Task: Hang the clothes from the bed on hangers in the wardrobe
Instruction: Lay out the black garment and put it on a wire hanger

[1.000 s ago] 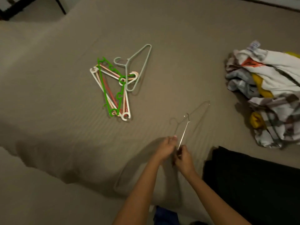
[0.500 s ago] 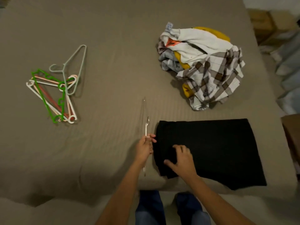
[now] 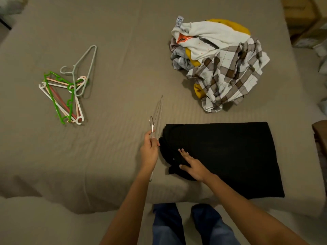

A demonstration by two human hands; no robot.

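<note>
A black garment point(image 3: 230, 152) lies flat on the bed point(image 3: 115, 41) near its front edge. My left hand point(image 3: 150, 150) grips a thin metal wire hanger point(image 3: 158, 114) by the neck, just left of the garment. My right hand point(image 3: 192, 165) rests on the garment's bunched left end with fingers spread. A heap of clothes point(image 3: 219, 62), white, yellow and checked, sits further back on the right. Several plastic hangers point(image 3: 65, 92), green, white, pink and grey, lie in a pile at the left.
The bed's front edge runs just ahead of my legs point(image 3: 185, 225), which stand on the floor. Cardboard boxes point(image 3: 304, 16) stand beyond the bed at the far right. A brown object point(image 3: 320, 131) sits by the bed's right side.
The view swung right from the hanger pile to the black garment. My right hand let go of the wire hanger and came down on the garment; my left hand keeps the hanger.
</note>
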